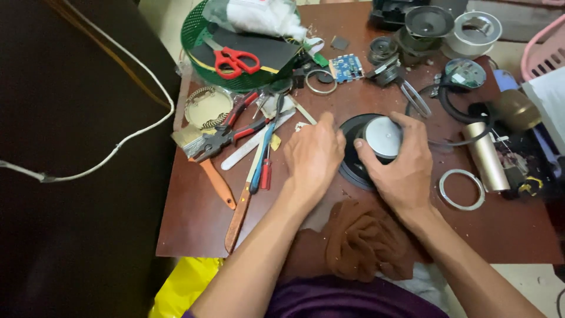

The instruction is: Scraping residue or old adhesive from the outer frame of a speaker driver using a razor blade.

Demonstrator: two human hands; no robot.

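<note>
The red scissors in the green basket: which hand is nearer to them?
Left. The left hand lies below and to the right of the red scissors; the right hand is farther right, gripping the speaker.

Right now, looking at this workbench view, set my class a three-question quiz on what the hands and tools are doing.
1. True or false: the right hand rests on the silver magnet of the black speaker.
2. Where do the red-handled scissors lie? A) in the green basket B) on the brown cloth C) under the left hand
3. What lies just right of the right hand on the wooden table?

Key: 1 true; 2 A; 3 a metal ring.
</note>
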